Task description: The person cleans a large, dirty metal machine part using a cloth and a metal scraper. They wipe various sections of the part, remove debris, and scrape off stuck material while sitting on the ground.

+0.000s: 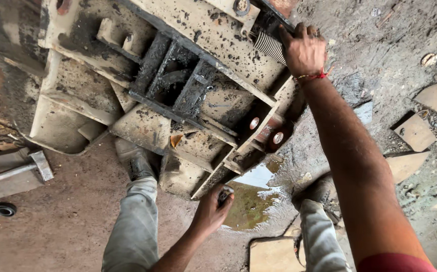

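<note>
I see the big machine frame (pixel 178 95) as pale painted steel, matt and rough, spattered all over with black grease and dried mud. At its upper edge a coil spring (pixel 270 46) shows ribbed bare metal with a dull shine. Two round bolt ends (pixel 266 131) on the frame's right side look polished, set in rust-red metal. Left of the frame lies a hammer (pixel 41 165) with a grey metal head. Below the frame the ground (pixel 67 226) is packed earth, with a glossy puddle (pixel 251 199). My trousers (pixel 132 226) are dusty grey cloth.
</note>
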